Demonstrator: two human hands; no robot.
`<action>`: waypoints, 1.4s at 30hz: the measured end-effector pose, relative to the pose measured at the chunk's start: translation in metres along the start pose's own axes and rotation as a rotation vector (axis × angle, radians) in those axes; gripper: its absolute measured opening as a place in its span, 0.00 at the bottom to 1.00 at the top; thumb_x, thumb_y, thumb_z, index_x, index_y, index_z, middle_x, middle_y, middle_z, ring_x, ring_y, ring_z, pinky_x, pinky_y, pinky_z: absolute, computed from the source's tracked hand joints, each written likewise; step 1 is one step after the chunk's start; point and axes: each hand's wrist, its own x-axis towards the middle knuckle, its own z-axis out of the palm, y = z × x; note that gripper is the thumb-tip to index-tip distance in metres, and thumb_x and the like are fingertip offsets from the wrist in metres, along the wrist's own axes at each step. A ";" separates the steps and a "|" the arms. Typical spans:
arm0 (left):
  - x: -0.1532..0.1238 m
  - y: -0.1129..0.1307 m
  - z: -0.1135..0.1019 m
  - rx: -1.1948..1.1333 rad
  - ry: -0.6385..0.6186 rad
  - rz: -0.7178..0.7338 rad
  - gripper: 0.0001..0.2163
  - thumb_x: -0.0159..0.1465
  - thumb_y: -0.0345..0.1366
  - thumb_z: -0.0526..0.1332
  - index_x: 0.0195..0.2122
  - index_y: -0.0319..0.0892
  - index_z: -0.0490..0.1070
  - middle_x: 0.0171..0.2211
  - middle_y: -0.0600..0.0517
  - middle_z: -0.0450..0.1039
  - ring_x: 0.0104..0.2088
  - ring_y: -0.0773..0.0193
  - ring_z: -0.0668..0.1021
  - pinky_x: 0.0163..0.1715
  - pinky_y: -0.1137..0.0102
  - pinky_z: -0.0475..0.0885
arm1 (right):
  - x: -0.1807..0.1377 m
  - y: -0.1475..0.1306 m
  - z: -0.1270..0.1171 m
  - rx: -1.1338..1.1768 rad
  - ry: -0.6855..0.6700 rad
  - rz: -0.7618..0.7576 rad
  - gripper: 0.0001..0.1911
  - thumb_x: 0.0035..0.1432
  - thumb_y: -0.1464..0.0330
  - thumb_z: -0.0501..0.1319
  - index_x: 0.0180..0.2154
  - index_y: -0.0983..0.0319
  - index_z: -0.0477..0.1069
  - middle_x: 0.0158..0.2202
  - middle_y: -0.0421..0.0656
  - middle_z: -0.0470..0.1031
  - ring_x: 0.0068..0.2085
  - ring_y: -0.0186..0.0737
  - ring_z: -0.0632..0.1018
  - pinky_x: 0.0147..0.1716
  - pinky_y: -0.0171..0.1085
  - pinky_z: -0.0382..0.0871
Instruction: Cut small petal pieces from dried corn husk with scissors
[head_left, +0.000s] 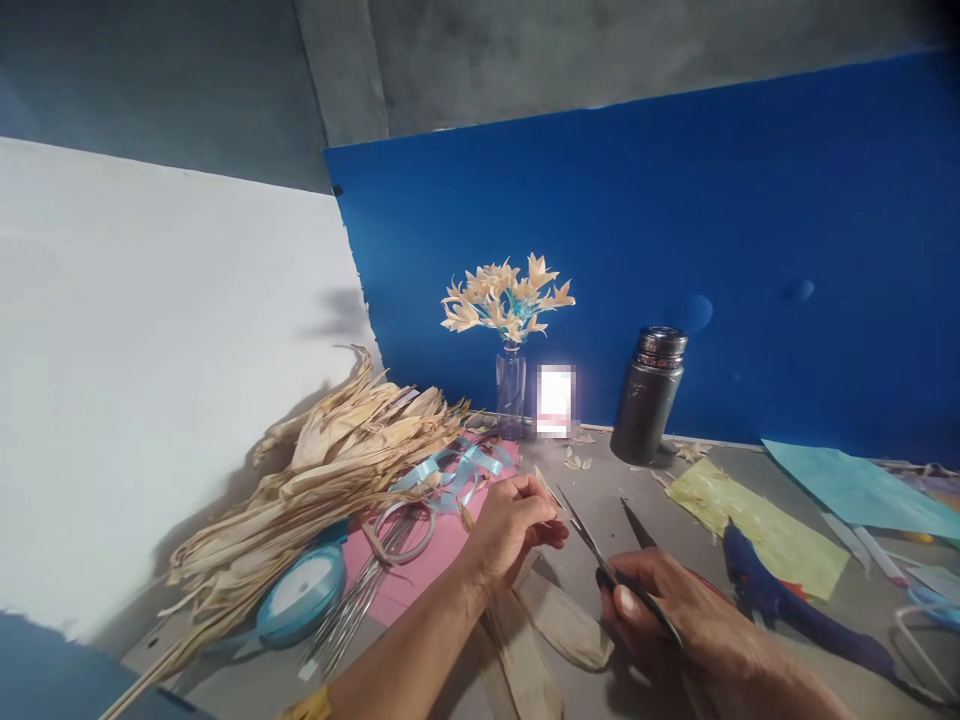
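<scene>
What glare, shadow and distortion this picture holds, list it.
Head view: the white rectangle beside the clear vase glares and is pixelated; head view: soft shadow edges the husk bundle on the white wall; head view: the dark bottle leans, perhaps from lens distortion.

Free tabletop [600,485] between hands [517,520] and dark bottle [649,400], husk pile [352,450] a barrier at left
</scene>
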 end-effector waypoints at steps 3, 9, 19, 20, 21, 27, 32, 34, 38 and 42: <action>0.001 -0.002 0.000 0.005 0.004 0.003 0.06 0.45 0.31 0.64 0.21 0.39 0.66 0.20 0.53 0.70 0.22 0.65 0.75 0.24 0.70 0.71 | -0.001 -0.006 0.000 -0.009 -0.007 0.003 0.37 0.51 0.34 0.53 0.22 0.63 0.65 0.20 0.42 0.69 0.23 0.33 0.67 0.22 0.33 0.56; 0.001 -0.001 0.001 0.030 0.009 0.015 0.05 0.44 0.30 0.63 0.21 0.39 0.66 0.20 0.54 0.69 0.21 0.64 0.76 0.24 0.69 0.71 | -0.002 -0.010 0.001 -0.025 0.021 0.019 0.38 0.50 0.33 0.53 0.21 0.63 0.64 0.18 0.41 0.68 0.22 0.32 0.65 0.22 0.33 0.56; 0.002 -0.004 0.000 0.049 -0.003 0.020 0.04 0.44 0.30 0.62 0.21 0.39 0.66 0.20 0.54 0.69 0.21 0.64 0.76 0.24 0.69 0.71 | -0.002 -0.002 0.002 0.002 0.004 0.032 0.38 0.49 0.33 0.53 0.20 0.63 0.64 0.19 0.43 0.70 0.22 0.34 0.69 0.22 0.33 0.59; 0.002 -0.003 0.000 0.051 -0.004 0.021 0.05 0.45 0.30 0.62 0.21 0.39 0.66 0.21 0.54 0.69 0.21 0.64 0.76 0.24 0.69 0.71 | -0.001 0.000 0.002 -0.010 0.008 0.031 0.37 0.50 0.34 0.54 0.20 0.63 0.64 0.19 0.43 0.71 0.22 0.34 0.69 0.22 0.33 0.59; 0.002 -0.003 0.000 0.051 -0.005 0.021 0.05 0.45 0.30 0.62 0.21 0.39 0.66 0.21 0.55 0.68 0.21 0.64 0.76 0.24 0.69 0.71 | -0.001 0.002 0.002 -0.024 0.016 0.030 0.36 0.50 0.35 0.55 0.20 0.63 0.65 0.19 0.43 0.71 0.22 0.34 0.69 0.22 0.33 0.58; 0.002 -0.002 -0.001 0.064 -0.019 0.010 0.06 0.45 0.31 0.64 0.21 0.39 0.66 0.21 0.55 0.68 0.21 0.64 0.77 0.24 0.69 0.72 | 0.003 0.007 0.003 -0.065 0.032 0.035 0.32 0.53 0.41 0.59 0.20 0.64 0.67 0.18 0.41 0.71 0.21 0.32 0.66 0.21 0.32 0.55; 0.000 0.000 0.000 0.032 -0.047 -0.013 0.10 0.48 0.35 0.67 0.24 0.39 0.67 0.21 0.51 0.72 0.24 0.63 0.77 0.27 0.68 0.72 | 0.004 0.006 0.003 -0.006 0.056 0.030 0.29 0.53 0.45 0.59 0.18 0.63 0.65 0.16 0.40 0.67 0.20 0.30 0.63 0.20 0.32 0.51; -0.001 0.001 0.000 0.016 -0.061 -0.013 0.11 0.49 0.36 0.68 0.24 0.39 0.67 0.22 0.50 0.73 0.25 0.62 0.78 0.28 0.67 0.73 | 0.004 0.005 0.004 0.040 0.072 0.044 0.27 0.53 0.47 0.61 0.19 0.63 0.64 0.16 0.39 0.65 0.19 0.29 0.61 0.19 0.31 0.50; -0.002 0.002 0.000 0.000 -0.079 0.000 0.11 0.48 0.36 0.70 0.25 0.38 0.67 0.23 0.49 0.74 0.27 0.61 0.78 0.30 0.67 0.73 | 0.004 0.009 0.005 0.091 0.080 0.063 0.27 0.51 0.46 0.62 0.19 0.62 0.63 0.15 0.37 0.63 0.18 0.29 0.60 0.17 0.31 0.48; -0.001 0.002 -0.001 0.006 -0.060 0.007 0.11 0.48 0.35 0.69 0.25 0.38 0.68 0.22 0.49 0.74 0.25 0.62 0.78 0.29 0.68 0.73 | 0.004 0.016 0.006 0.100 0.075 0.036 0.28 0.51 0.46 0.62 0.19 0.63 0.64 0.15 0.36 0.63 0.18 0.28 0.59 0.18 0.31 0.48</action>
